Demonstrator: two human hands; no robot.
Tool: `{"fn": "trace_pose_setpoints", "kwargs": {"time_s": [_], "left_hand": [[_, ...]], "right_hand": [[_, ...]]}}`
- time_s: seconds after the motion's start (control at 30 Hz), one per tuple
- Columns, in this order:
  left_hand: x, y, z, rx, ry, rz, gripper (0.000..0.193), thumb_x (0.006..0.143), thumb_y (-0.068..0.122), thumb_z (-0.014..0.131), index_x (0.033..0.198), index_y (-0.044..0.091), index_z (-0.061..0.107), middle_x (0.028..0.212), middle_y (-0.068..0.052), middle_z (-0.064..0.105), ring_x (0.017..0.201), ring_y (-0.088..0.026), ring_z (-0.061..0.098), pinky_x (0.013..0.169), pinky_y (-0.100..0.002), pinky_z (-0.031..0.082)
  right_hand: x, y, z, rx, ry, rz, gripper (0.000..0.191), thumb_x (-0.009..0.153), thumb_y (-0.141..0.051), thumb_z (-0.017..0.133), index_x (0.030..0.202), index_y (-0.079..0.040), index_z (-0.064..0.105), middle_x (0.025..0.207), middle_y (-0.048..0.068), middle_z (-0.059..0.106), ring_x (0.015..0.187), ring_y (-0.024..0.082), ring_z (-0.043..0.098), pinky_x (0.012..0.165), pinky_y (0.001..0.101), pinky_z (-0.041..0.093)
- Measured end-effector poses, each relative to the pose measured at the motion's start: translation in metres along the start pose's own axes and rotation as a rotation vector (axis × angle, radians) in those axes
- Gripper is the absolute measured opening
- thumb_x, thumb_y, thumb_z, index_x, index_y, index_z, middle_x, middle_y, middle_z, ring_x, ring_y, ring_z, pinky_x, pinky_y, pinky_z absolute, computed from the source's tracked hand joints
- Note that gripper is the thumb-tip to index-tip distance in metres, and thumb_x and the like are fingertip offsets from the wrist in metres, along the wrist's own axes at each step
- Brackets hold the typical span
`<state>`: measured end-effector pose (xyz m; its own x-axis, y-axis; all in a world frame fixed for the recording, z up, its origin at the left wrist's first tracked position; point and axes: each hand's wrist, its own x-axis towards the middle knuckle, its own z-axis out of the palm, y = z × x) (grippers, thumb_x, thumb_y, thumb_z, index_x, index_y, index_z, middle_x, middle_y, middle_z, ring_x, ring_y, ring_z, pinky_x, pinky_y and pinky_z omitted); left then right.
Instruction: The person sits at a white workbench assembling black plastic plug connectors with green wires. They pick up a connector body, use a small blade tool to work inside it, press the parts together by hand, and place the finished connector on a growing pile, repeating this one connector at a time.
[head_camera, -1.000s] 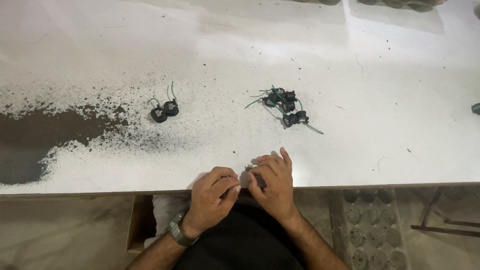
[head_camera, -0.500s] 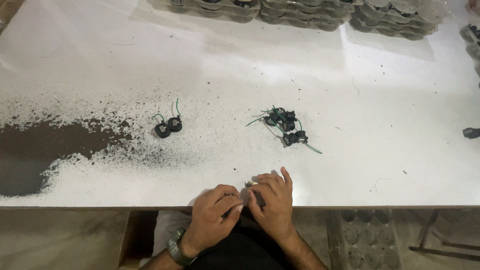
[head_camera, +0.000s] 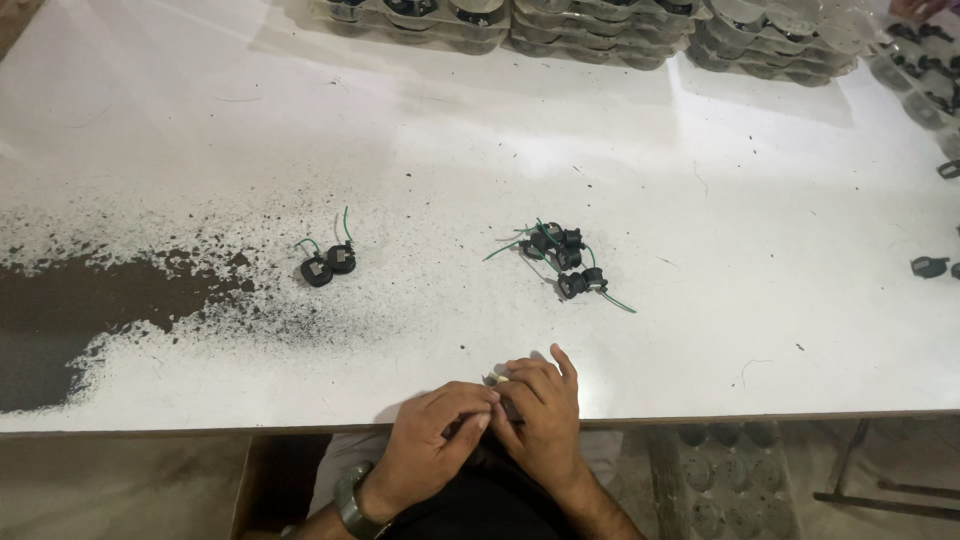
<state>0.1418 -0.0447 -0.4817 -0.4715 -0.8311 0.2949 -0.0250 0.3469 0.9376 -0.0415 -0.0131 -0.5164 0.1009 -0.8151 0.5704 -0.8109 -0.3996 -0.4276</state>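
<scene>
My left hand and my right hand meet at the near edge of the white table. Together they pinch a small pale part between the fingertips; most of it is hidden by the fingers. A watch sits on my left wrist. A cluster of small black parts with green wires lies on the table beyond my hands. Two more black parts with green wires lie to the left of it.
Stacks of clear plastic trays line the far edge. Dark worn paint covers the table's left side. Loose black parts lie at the right edge. Another person's hand shows at the top right. Empty trays sit under the table.
The view has tilted up, so the far trays show and the table appears lower. My hands stay together at the near edge, working the small part with slight finger movements.
</scene>
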Motion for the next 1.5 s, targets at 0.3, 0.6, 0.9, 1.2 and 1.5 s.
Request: {"fn": "trace_pose_setpoints", "kwargs": {"time_s": [0.3,0.6,0.9,1.2,1.5], "left_hand": [[0.002,0.006,0.025,0.08,0.035,0.069,0.011,0.093,0.005,0.071,0.103,0.001,0.071,0.104,-0.01,0.076,0.088,-0.021,0.075,0.071,-0.031,0.06],[-0.016,0.018,0.038,0.13,0.029,0.003,0.012,0.091,0.005,0.07,0.102,0.002,0.072,0.098,-0.009,0.075,0.082,-0.021,0.074,0.067,-0.031,0.059],[-0.027,0.014,0.034,0.145,0.038,0.042,0.011,0.091,0.006,0.069,0.101,0.002,0.071,0.097,-0.01,0.075,0.085,-0.022,0.075,0.071,-0.033,0.06],[-0.011,0.002,0.031,0.108,0.018,0.003,0.012,0.091,0.005,0.069,0.102,0.001,0.071,0.098,-0.01,0.075,0.084,-0.022,0.075,0.07,-0.032,0.059],[0.01,-0.018,0.015,0.134,0.026,-0.063,0.005,0.089,0.005,0.071,0.094,0.003,0.069,0.084,-0.009,0.07,0.068,-0.021,0.067,0.06,-0.032,0.053]], "right_hand": [[-0.015,0.015,-0.012,-0.014,0.054,-0.03,0.019,0.078,-0.013,0.082,0.092,-0.009,0.07,0.098,0.005,0.065,0.112,0.024,0.063,0.118,0.0587,0.029],[-0.036,0.006,-0.02,-0.049,0.082,-0.043,0.022,0.075,-0.013,0.083,0.092,-0.01,0.069,0.098,0.003,0.065,0.112,0.024,0.064,0.117,0.0586,0.029],[-0.042,-0.002,-0.017,-0.07,0.081,-0.049,0.024,0.072,-0.012,0.084,0.091,-0.01,0.069,0.096,0.003,0.064,0.111,0.024,0.063,0.117,0.0586,0.028],[-0.032,0.013,-0.01,-0.082,0.097,-0.038,0.023,0.073,-0.013,0.084,0.09,-0.01,0.069,0.096,0.003,0.063,0.112,0.024,0.064,0.117,0.0582,0.029],[-0.001,0.019,-0.005,-0.06,0.033,0.004,0.021,0.076,-0.015,0.083,0.091,-0.011,0.068,0.099,0.004,0.064,0.113,0.025,0.063,0.118,0.0592,0.027]]}}
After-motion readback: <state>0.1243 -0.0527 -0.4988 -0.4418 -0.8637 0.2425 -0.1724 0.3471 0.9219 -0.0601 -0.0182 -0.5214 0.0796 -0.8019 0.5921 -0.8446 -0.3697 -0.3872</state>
